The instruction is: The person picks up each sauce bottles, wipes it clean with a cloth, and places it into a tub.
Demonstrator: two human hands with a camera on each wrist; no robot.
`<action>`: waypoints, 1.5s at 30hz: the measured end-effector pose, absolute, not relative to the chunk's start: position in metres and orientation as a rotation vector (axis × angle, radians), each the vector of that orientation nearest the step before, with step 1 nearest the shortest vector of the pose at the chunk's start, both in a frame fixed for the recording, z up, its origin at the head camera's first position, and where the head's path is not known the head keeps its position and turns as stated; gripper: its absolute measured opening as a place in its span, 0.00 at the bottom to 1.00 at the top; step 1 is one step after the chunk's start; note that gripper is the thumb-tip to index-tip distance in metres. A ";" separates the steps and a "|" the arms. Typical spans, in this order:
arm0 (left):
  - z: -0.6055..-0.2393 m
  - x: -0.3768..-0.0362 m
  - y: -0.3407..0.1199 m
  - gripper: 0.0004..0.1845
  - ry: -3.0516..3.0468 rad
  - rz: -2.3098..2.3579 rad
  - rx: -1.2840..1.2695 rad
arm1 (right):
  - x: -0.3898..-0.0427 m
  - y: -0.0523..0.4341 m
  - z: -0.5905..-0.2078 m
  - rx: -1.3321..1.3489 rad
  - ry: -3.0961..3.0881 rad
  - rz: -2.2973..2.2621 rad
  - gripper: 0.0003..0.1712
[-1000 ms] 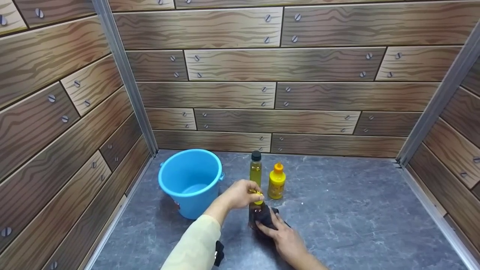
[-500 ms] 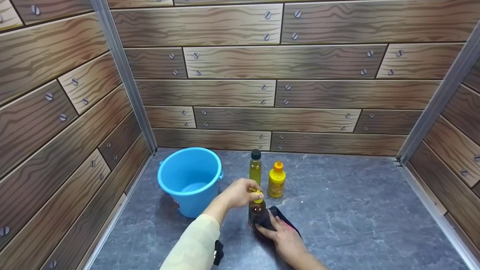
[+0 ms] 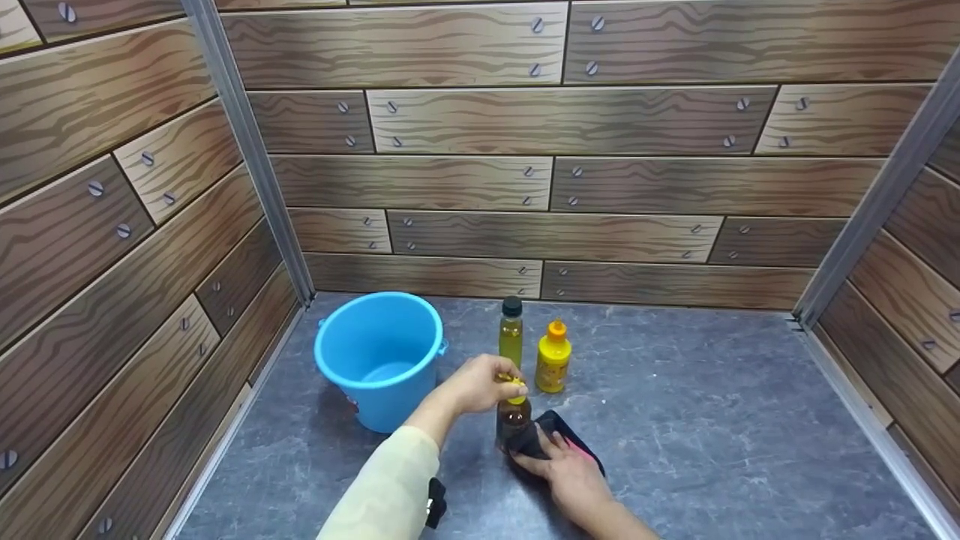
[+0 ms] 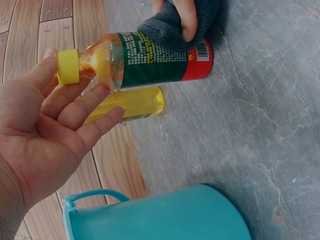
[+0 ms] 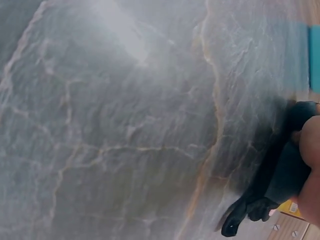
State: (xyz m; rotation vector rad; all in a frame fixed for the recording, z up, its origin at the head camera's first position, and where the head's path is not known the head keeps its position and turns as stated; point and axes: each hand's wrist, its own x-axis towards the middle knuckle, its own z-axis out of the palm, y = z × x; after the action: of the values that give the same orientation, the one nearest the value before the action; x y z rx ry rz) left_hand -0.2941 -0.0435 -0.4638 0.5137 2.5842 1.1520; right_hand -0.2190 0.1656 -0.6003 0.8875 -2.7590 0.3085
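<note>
With the left hand [image 3: 480, 382] only pinching the yellow cap [image 4: 67, 66] and the right hand [image 3: 566, 472] pressing a dark cloth [image 3: 559, 439] against the bottle [image 3: 514, 420] on the grey floor [image 3: 712, 420], a hard rub could tip it.

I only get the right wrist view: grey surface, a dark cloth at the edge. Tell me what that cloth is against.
Observer: The right hand holds the cloth against the lower body of a bottle with a green label.
Operator: Report the left hand.
Observer: The left hand pinches that bottle at its yellow cap.
Operator: List what stands nearby.
Observer: A blue bucket stands to the left of the bottle; a black-capped bottle and a yellow bottle stand behind it.
</note>
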 end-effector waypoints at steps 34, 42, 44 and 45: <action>-0.465 -0.293 -0.047 0.08 2.524 1.174 0.492 | -0.212 0.189 -0.576 0.249 -2.971 0.509 0.45; -0.464 -0.291 -0.048 0.06 2.503 1.185 0.512 | -0.204 0.195 -0.567 0.227 -2.934 0.566 0.41; -0.462 -0.291 -0.048 0.05 2.493 1.169 0.516 | -0.203 0.195 -0.564 0.218 -2.933 0.579 0.42; -0.461 -0.291 -0.048 0.05 2.489 1.163 0.522 | -0.202 0.194 -0.563 0.215 -2.935 0.584 0.42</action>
State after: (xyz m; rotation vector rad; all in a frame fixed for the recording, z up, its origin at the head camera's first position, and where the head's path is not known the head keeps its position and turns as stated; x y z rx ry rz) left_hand -0.2906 -0.0483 -0.4611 0.5224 2.4889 1.1625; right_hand -0.2021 0.1940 -0.5626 0.2147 -2.9347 0.5841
